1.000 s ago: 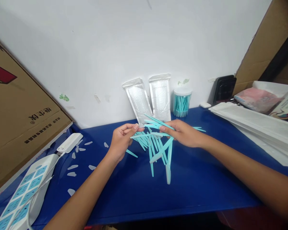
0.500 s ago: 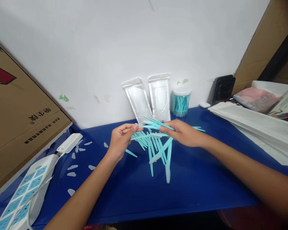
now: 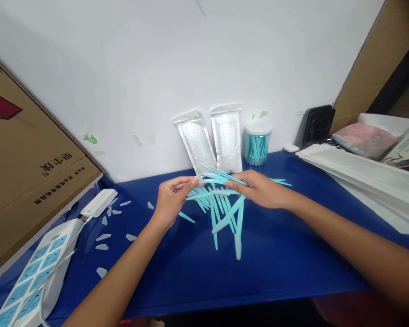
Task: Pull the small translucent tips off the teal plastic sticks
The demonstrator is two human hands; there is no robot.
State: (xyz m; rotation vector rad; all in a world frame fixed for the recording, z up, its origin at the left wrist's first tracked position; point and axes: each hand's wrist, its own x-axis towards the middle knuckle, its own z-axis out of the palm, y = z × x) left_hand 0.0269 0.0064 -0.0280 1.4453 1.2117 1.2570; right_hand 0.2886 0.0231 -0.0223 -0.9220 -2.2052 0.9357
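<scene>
My right hand (image 3: 254,186) is closed around several teal eyebrow razors (image 3: 221,173), their slim ends fanned out to the left. With thumb and forefinger, my left hand (image 3: 177,195) pinches the pale end of one razor (image 3: 209,180) that reaches across from the right hand; whether that end is a clear cap is too small to tell. Below both hands, a loose pile of teal razors (image 3: 230,218) lies on the blue table (image 3: 272,268). Small translucent caps (image 3: 102,247) are scattered left of my left hand.
Two silver padded pouches (image 3: 226,141) lean on the wall beside a lidded jar (image 3: 258,146) of teal razors. A power strip (image 3: 37,272) with cables lies at left near a cardboard box (image 3: 37,168). White plastic sleeves (image 3: 361,181) and a black case (image 3: 316,127) are at right.
Almost nothing differs. Both hands stay in place with the razors, and the view has shifted very slightly.
</scene>
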